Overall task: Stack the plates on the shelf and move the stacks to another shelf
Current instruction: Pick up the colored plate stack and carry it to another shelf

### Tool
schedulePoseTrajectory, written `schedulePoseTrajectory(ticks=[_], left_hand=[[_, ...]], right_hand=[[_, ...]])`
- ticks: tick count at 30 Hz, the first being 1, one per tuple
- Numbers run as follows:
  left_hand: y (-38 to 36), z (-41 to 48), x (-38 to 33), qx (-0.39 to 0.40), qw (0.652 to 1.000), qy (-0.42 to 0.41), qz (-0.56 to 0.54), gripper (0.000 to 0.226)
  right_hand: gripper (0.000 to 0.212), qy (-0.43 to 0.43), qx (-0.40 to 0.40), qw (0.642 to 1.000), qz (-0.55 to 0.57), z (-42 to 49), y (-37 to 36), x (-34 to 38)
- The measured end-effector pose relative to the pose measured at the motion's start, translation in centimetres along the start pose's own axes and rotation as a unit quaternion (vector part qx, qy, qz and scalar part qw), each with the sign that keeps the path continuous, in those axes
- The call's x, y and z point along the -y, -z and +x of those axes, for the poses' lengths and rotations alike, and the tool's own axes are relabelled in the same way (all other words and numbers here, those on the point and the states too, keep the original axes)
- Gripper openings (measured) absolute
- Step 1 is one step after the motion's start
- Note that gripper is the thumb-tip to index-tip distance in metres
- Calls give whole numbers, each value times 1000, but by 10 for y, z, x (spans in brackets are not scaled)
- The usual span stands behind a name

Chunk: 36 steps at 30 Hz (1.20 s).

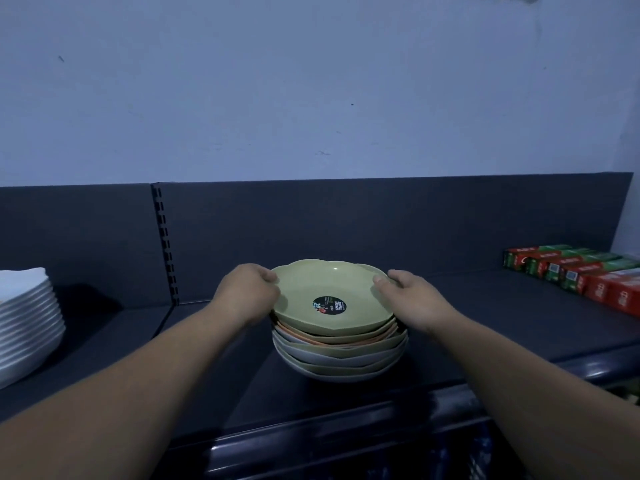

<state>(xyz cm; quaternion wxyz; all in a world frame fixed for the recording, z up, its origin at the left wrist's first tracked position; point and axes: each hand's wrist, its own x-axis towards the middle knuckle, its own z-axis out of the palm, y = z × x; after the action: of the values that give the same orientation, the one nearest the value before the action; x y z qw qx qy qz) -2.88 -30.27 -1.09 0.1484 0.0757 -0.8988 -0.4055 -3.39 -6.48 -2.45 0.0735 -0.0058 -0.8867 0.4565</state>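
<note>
A stack of several scalloped plates in green, orange and grey stands on the dark top shelf, near its front edge. The top plate is pale green with a round black sticker in its well. My left hand grips the stack's left rim, thumb on the top plate's edge. My right hand grips the right rim the same way. The fingers of both hands curl under the upper plates and are partly hidden.
A tall stack of white plates stands at the far left of the shelf. Red and green boxes lie in a row at the right. A dark back panel with a slotted upright rises behind; a pale wall is above it.
</note>
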Motion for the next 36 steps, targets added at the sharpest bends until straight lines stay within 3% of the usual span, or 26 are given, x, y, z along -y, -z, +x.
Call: schedulePoseTrajectory(ticks=[6, 10, 14, 19, 23, 26, 28, 31, 34, 36], left_hand=[[-14, -7, 6, 64, 996, -4, -58, 49], [-7, -2, 16, 44, 996, 8, -82, 49], [7, -3, 30, 10, 999, 19, -29, 46], [20, 0, 39, 4, 999, 13, -50, 50], [26, 9, 33, 61, 984, 21, -164, 51], [24, 14, 29, 128, 972, 34, -194, 39], [22, 16, 28, 144, 974, 24, -173, 26], [22, 23, 30, 131, 989, -15, -59, 27], [23, 30, 31, 111, 993, -25, 1, 16], [26, 33, 31, 118, 992, -27, 38, 23]], right_hand=[[60, 3, -22, 1000, -12, -3, -4, -1], [66, 10, -4, 1000, 29, -5, -15, 3], [71, 27, 45, 997, 65, -6, -33, 6], [67, 16, -5, 995, 100, -8, -41, 10], [62, 5, -31, 999, 45, -21, -50, 14], [60, -2, -15, 998, 55, -27, -60, 17], [68, -5, -4, 998, 59, -26, -63, 19], [81, -5, 19, 998, 63, -22, -61, 18], [77, -5, 36, 995, 93, -18, -58, 19], [74, -8, 38, 996, 85, -15, -56, 20]])
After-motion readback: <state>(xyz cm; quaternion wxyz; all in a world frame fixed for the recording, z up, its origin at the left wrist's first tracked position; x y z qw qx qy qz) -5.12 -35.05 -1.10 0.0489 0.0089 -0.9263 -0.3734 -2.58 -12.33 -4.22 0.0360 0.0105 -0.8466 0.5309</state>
